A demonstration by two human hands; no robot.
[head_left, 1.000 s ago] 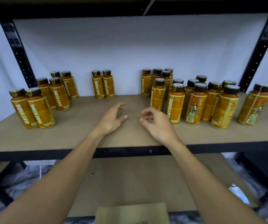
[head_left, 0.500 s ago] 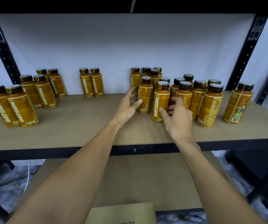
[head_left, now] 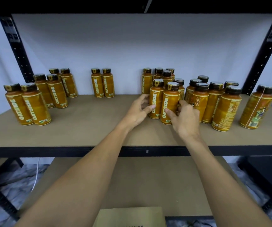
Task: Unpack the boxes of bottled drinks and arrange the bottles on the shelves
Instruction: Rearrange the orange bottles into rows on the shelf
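Well along, seemingly: neat pairs (head_left: 27, 104) on the shelf (head_left: 82, 128) at left and middle, cluster (head_left: 214, 99) at right not yet sorted, box (head_left: 130, 217) below with contents unseen. With left hand (head_left: 138, 112), grips left bottle (head_left: 155, 100) at the cluster's front, fingers and thumb curled round it; with right hand (head_left: 187, 119), grips right bottle (head_left: 170, 105) likewise. Both upright on the shelf, touching each other, arms stretched forward.

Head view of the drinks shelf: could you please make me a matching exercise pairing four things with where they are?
1. left hand
2. right hand
3. cardboard box
4. lone bottle

A. bottom edge of the view
B. grips the right front bottle
C. far right of the shelf, standing apart
D. grips the left front bottle

Pairs: 1-D, 2-B, 3-A, 4-C.
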